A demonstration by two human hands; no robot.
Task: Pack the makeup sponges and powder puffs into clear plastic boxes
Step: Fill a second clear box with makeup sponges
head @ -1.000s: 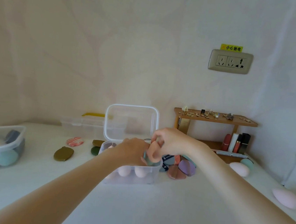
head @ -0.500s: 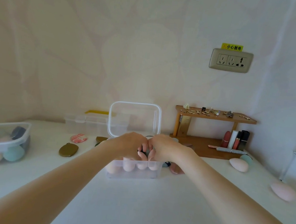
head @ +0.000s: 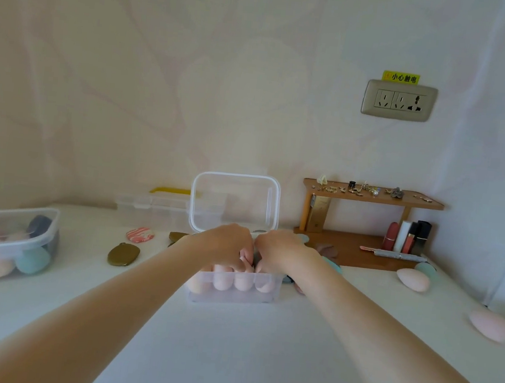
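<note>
Both hands, left [head: 224, 244] and right [head: 282, 250], meet over the clear rectangular plastic box [head: 234, 292] of pink egg-shaped sponges [head: 243, 281] at twelve o'clock; fingers curled inside, grip contents hidden, cannot tell.

This looks like a dressing corner in a home, likely a bedroom. A white desk [head: 229, 345] stands against a wall covered in pale wallpaper [head: 164, 73] with a faint leaf pattern. At the far right, a small wooden shelf [head: 372, 197] carries loose jewellery [head: 366, 189] on top, and lipsticks [head: 407, 237] stand upright beneath it. A double wall socket [head: 399, 100] with a yellow warning sticker [head: 401, 77] sits above the shelf. Makeup sponges [head: 413, 279] and flat powder puffs [head: 123, 254] lie scattered over the desk, and clear plastic boxes [head: 6, 237] hold more of them at the left and in the middle.
</note>
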